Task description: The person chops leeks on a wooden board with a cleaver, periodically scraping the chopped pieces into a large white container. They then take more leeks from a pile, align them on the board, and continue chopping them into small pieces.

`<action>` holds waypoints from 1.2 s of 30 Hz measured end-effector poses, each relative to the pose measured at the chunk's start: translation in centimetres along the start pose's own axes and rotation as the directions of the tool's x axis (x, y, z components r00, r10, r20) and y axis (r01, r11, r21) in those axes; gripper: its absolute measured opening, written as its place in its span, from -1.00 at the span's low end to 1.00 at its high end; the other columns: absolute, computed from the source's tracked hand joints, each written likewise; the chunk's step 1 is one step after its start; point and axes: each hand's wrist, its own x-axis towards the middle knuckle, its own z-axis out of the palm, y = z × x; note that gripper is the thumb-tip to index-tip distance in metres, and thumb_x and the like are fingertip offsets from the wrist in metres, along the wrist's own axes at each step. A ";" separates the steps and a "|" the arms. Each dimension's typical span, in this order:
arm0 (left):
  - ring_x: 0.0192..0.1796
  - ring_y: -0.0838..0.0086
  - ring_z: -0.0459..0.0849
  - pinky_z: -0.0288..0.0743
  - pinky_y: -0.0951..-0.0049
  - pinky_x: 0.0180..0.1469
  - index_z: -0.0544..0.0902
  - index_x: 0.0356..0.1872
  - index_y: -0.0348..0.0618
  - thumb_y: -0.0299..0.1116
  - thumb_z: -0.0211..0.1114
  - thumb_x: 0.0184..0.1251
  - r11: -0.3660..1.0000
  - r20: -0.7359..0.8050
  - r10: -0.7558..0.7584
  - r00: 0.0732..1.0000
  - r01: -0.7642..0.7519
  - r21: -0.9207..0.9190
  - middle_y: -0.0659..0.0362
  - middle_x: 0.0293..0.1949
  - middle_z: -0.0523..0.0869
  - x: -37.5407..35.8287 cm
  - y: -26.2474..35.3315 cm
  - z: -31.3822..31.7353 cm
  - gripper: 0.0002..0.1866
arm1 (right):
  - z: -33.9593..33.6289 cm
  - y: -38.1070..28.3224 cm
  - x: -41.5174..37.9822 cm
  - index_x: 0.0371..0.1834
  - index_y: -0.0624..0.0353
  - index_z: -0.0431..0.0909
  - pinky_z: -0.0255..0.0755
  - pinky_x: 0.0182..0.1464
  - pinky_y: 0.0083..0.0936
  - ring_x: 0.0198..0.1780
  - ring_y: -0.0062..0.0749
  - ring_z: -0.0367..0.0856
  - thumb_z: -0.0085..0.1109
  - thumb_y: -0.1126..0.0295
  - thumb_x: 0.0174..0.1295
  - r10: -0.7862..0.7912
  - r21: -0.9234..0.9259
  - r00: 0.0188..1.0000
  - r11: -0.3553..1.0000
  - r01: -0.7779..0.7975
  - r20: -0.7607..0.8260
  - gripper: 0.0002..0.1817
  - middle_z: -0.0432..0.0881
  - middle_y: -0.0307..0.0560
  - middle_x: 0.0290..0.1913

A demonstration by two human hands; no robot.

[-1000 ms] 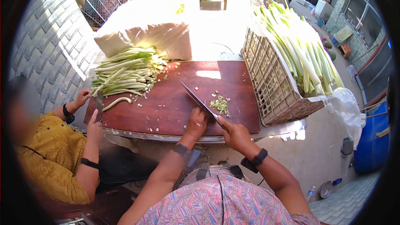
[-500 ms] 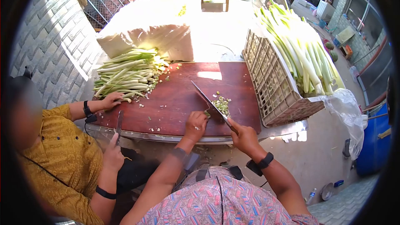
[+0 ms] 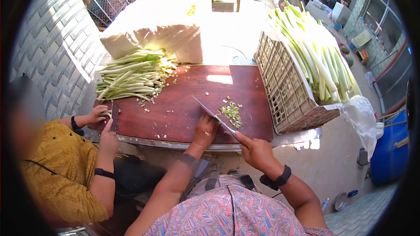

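Note:
My right hand [image 3: 259, 152] grips the handle of a broad kitchen knife [image 3: 218, 119], its blade slanting up to the left over the red-brown board. Curled against the near side of the blade, my left hand [image 3: 205, 131] has its fingertips mostly hidden; half a second ago a short piece of green onion showed in them. Just right of the blade lies a small heap of chopped green onion [image 3: 231, 114]. A few loose bits are scattered over the cutting board [image 3: 183, 100].
Left of me, a co-worker's hands hold pale stalks and a knife [image 3: 114, 116]. A pile of green onions [image 3: 129, 76] lies at the board's far left. On the right stands a plastic crate [image 3: 284, 83] full of long green onions [image 3: 317, 57]. Behind the board is a cloth-covered block [image 3: 153, 39].
My knife has shifted slightly left and its blade now covers my left fingertips. The co-worker's hands and knife have moved left and come together at the board's left corner.

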 end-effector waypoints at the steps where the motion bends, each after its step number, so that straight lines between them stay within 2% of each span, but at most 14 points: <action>1: -0.19 0.06 0.55 0.51 0.14 -0.16 0.64 -0.34 -0.13 -0.47 0.32 0.14 1.000 -0.008 0.001 1.000 -0.001 0.001 0.06 -0.27 0.59 -0.1 -0.2 0.2 -0.93 | 0.5 0.1 0.5 0.31 -0.22 0.51 0.46 -0.38 -0.04 -0.47 0.11 0.60 0.25 0.37 0.16 -0.006 -0.005 1.000 1.000 0.006 -0.002 -0.43 0.58 0.13 -0.55; 4: -0.19 0.06 0.55 0.50 0.14 -0.14 0.65 -0.35 -0.14 -0.48 0.32 0.12 1.000 0.015 -0.023 1.000 0.022 0.019 0.06 -0.29 0.59 -0.5 -0.4 0.3 -0.92 | 2.8 0.8 2.2 0.31 -0.22 0.50 0.47 -0.37 -0.01 -0.46 0.12 0.61 0.24 0.38 0.16 -0.022 -0.034 1.000 0.999 0.022 0.006 -0.43 0.59 0.13 -0.54; 7: -0.18 0.08 0.55 0.49 0.15 -0.13 0.63 -0.37 -0.15 -0.51 0.33 0.09 0.998 0.034 -0.058 0.998 0.057 0.023 0.06 -0.30 0.57 -0.3 0.1 -0.1 -0.92 | 4.5 1.8 3.5 0.30 -0.16 0.51 0.50 -0.32 -0.04 -0.39 0.14 0.64 0.23 0.41 0.17 -0.022 0.040 0.999 0.999 0.023 -0.034 -0.45 0.66 0.16 -0.44; 9: -0.16 0.09 0.55 0.49 0.17 -0.11 0.61 -0.38 -0.16 -0.53 0.33 0.07 0.998 0.061 -0.059 0.996 0.058 0.013 0.06 -0.30 0.57 -0.3 0.2 -0.4 -0.90 | 5.3 2.1 4.0 0.28 -0.09 0.53 0.53 -0.27 -0.10 -0.31 0.14 0.66 0.21 0.45 0.18 0.071 0.246 0.994 0.968 -0.047 -0.088 -0.47 0.69 0.18 -0.33; 13: -0.14 0.09 0.56 0.49 0.18 -0.09 0.60 -0.37 -0.16 -0.54 0.33 0.07 0.997 0.034 -0.066 0.997 0.067 -0.041 0.06 -0.28 0.56 -0.3 0.4 -0.4 -0.89 | 4.2 2.2 3.6 0.24 -0.09 0.55 0.49 -0.27 -0.03 -0.33 0.17 0.64 0.19 0.41 0.19 0.118 0.252 0.987 0.964 -0.089 -0.104 -0.51 0.66 0.21 -0.38; 16: -0.15 0.06 0.58 0.51 0.15 -0.11 0.61 -0.39 -0.18 -0.54 0.34 0.08 0.996 0.039 -0.080 0.996 0.082 -0.040 0.01 -0.26 0.57 -0.7 0.2 -0.1 -0.91 | 2.2 1.5 1.6 0.27 -0.07 0.54 0.53 -0.25 -0.14 -0.31 0.14 0.66 0.23 0.44 0.19 0.053 0.208 0.992 0.978 -0.029 -0.115 -0.49 0.69 0.18 -0.33; 18: -0.13 0.06 0.56 0.51 0.14 -0.11 0.60 -0.35 -0.15 -0.51 0.32 0.13 0.993 0.024 -0.112 0.993 0.113 -0.034 0.04 -0.24 0.57 -0.9 0.0 0.3 -0.92 | 0.7 0.5 0.4 0.28 -0.11 0.54 0.51 -0.29 -0.12 -0.37 0.11 0.65 0.25 0.41 0.17 0.054 0.025 0.998 0.998 -0.054 0.019 -0.47 0.67 0.15 -0.43; 19: -0.13 0.06 0.56 0.51 0.14 -0.11 0.60 -0.35 -0.15 -0.51 0.32 0.13 0.993 0.030 -0.112 0.993 0.113 -0.036 0.04 -0.24 0.57 -0.9 0.1 0.2 -0.92 | 0.4 0.4 -0.1 0.28 -0.11 0.54 0.51 -0.29 -0.12 -0.37 0.11 0.65 0.25 0.41 0.17 0.059 0.026 0.998 0.998 -0.060 0.020 -0.47 0.67 0.15 -0.43; 21: -0.14 0.04 0.56 0.51 0.13 -0.14 0.60 -0.33 -0.15 -0.49 0.31 0.16 0.995 0.028 -0.081 0.996 0.083 -0.050 0.03 -0.24 0.57 -0.6 0.1 0.0 -0.93 | 0.1 0.3 -0.7 0.33 -0.28 0.48 0.48 -0.39 -0.03 -0.49 0.11 0.61 0.23 0.35 0.17 -0.008 -0.010 1.000 1.000 0.008 0.003 -0.41 0.58 0.10 -0.55; 24: -0.15 0.04 0.55 0.51 0.13 -0.14 0.61 -0.32 -0.14 -0.48 0.30 0.17 0.997 0.014 -0.055 0.998 0.055 -0.046 0.03 -0.26 0.56 -0.6 0.0 0.1 -0.92 | 0.1 0.5 -0.7 0.32 -0.31 0.48 0.47 -0.41 -0.03 -0.51 0.09 0.60 0.22 0.35 0.17 -0.018 -0.005 1.000 1.000 0.018 -0.009 -0.42 0.57 0.07 -0.57; 28: -0.16 0.05 0.54 0.51 0.14 -0.12 0.61 -0.33 -0.14 -0.48 0.31 0.16 0.999 0.007 -0.039 0.999 0.040 -0.030 0.04 -0.27 0.56 -0.5 -0.2 0.2 -0.93 | 0.5 -0.1 1.1 0.30 -0.18 0.51 0.47 -0.37 -0.04 -0.45 0.11 0.62 0.24 0.38 0.18 0.007 -0.037 0.999 0.999 -0.005 0.045 -0.45 0.61 0.10 -0.54; 30: -0.16 0.06 0.54 0.50 0.15 -0.11 0.61 -0.34 -0.14 -0.50 0.31 0.14 0.997 0.004 -0.070 0.998 0.070 -0.032 0.04 -0.28 0.55 -0.6 0.1 0.0 -0.92 | 2.4 0.7 2.3 0.32 -0.26 0.47 0.48 -0.38 0.03 -0.44 0.18 0.62 0.19 0.36 0.21 -0.029 0.017 0.999 0.999 0.028 0.035 -0.45 0.60 0.19 -0.54; 34: -0.18 0.05 0.57 0.50 0.14 -0.18 0.61 -0.38 -0.20 -0.53 0.33 0.10 0.997 0.025 -0.081 0.996 0.081 0.002 0.01 -0.31 0.57 -0.4 0.3 -0.3 -0.92 | 4.7 1.6 3.8 0.31 -0.19 0.48 0.48 -0.34 0.02 -0.39 0.21 0.63 0.19 0.37 0.21 0.005 0.087 1.000 0.996 -0.006 0.015 -0.46 0.62 0.24 -0.48; 36: -0.22 0.07 0.55 0.47 0.15 -0.20 0.57 -0.45 -0.19 -0.55 0.34 0.06 0.997 0.000 -0.054 0.999 0.054 -0.049 0.03 -0.37 0.54 -0.2 0.4 -0.4 -0.90 | 5.6 2.0 4.2 0.30 -0.12 0.50 0.48 -0.30 -0.01 -0.35 0.20 0.63 0.19 0.39 0.20 0.056 0.307 0.991 0.952 -0.016 -0.123 -0.48 0.64 0.22 -0.43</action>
